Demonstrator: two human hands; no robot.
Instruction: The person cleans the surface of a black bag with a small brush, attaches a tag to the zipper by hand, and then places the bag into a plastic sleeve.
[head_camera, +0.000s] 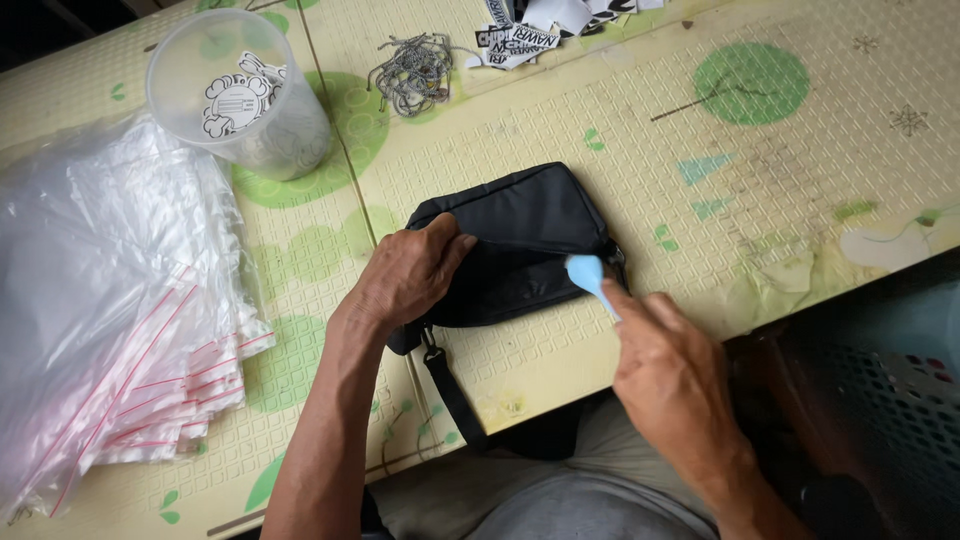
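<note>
A small black pouch bag (525, 225) lies on a yellow-green patterned mat (640, 150), its black strap (455, 395) running toward me over the mat's edge. My left hand (410, 275) presses down on the bag's left part, fingers curled over its top seam. In my right hand (675, 375) is a light blue tool (592, 278) with a rounded head. That head touches the bag's right end near the zipper. The hand is blurred.
A pile of clear zip bags with red strips (110, 300) lies at the left. A clear plastic cup holding printed tags (235, 95) stands at the back left. Metal ball chains (412, 72) and black-and-white stickers (525, 35) lie at the back. A dark basket (880, 400) sits at the lower right.
</note>
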